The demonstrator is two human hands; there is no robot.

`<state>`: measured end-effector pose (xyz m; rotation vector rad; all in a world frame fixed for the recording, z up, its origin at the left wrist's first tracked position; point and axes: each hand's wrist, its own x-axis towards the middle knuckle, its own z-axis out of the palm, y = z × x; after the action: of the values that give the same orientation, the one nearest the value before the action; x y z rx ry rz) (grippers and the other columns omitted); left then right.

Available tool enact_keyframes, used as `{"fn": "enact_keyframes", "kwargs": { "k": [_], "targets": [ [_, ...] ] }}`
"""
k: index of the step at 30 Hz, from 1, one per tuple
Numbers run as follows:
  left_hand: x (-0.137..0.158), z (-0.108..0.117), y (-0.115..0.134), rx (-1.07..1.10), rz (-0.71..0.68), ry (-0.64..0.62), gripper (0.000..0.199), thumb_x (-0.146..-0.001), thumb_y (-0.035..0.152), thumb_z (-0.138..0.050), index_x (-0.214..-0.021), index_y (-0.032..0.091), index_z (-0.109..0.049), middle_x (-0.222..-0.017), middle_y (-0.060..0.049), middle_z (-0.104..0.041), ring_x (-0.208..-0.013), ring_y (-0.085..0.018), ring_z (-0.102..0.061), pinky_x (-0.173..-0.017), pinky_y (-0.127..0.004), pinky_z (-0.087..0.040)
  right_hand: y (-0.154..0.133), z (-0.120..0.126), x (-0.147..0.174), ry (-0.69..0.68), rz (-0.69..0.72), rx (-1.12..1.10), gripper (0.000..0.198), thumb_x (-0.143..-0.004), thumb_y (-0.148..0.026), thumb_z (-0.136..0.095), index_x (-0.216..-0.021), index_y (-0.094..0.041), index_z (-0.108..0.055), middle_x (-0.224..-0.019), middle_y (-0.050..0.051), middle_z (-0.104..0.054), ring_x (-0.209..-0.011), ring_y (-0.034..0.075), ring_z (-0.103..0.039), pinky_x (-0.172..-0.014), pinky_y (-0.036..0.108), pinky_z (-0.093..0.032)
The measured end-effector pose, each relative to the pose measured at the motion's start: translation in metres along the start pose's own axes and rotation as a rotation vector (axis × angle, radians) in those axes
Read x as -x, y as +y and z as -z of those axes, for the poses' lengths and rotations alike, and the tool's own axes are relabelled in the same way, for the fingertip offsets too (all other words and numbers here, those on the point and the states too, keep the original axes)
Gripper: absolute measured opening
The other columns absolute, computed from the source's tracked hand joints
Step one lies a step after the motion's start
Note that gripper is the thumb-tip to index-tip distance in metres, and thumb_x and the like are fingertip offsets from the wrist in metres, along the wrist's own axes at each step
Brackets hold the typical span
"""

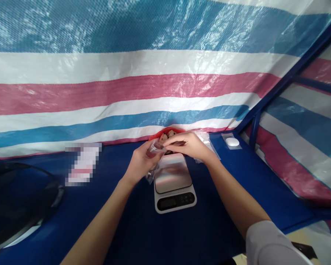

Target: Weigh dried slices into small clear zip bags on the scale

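My left hand [143, 161] is closed around a small clear plastic bag [156, 146], whose lower end hangs below the fingers. At the bag's mouth, the fingertips of my right hand [186, 145] are pinched together; what they hold, if anything, is hidden. Just behind both hands stands a red bowl or basket [157, 134] with tan and brown pieces [169, 134] in it, partly covered by my right hand. Below the hands lies a white kitchen scale [175, 189] with a shiny metal plate and a dark display panel.
Clear plastic bags [206, 145] lie right of my right hand. Farther right, a white rounded object [232, 142] rests on a clear packet. A blurred-out paper [84, 163] and a large dark round object [19, 202] are on the left. A striped tarp [127, 88] hangs behind the blue table [217, 235].
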<state>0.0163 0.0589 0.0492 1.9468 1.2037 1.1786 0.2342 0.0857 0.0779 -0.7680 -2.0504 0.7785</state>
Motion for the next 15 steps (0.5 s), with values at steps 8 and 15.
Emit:
{"fn": "enact_keyframes", "kwargs": {
  "k": [8, 15],
  "targets": [
    [-0.003, 0.014, -0.006, 0.109, 0.117, -0.015, 0.049, -0.079, 0.051, -0.077, -0.115, 0.018, -0.071, -0.111, -0.007, -0.077, -0.101, -0.026, -0.073, -0.092, -0.035, -0.057, 0.036, 0.015, 0.005, 0.024, -0.152, 0.127, 0.020, -0.089, -0.028, -0.070, -0.104, -0.023, -0.080, -0.099, 0.003, -0.080, -0.082, 0.019, -0.075, -0.077, 0.029, -0.057],
    [-0.004, 0.029, -0.006, 0.157, 0.242, -0.108, 0.067, -0.074, 0.055, -0.080, -0.127, 0.016, -0.068, -0.119, -0.011, -0.075, -0.111, -0.032, -0.069, -0.102, -0.046, -0.053, 0.039, -0.003, -0.001, -0.186, -0.171, 0.469, 0.021, -0.090, -0.018, -0.063, -0.101, -0.024, -0.081, -0.105, 0.002, -0.079, -0.093, 0.019, -0.071, -0.083, 0.028, -0.050]
  ]
}}
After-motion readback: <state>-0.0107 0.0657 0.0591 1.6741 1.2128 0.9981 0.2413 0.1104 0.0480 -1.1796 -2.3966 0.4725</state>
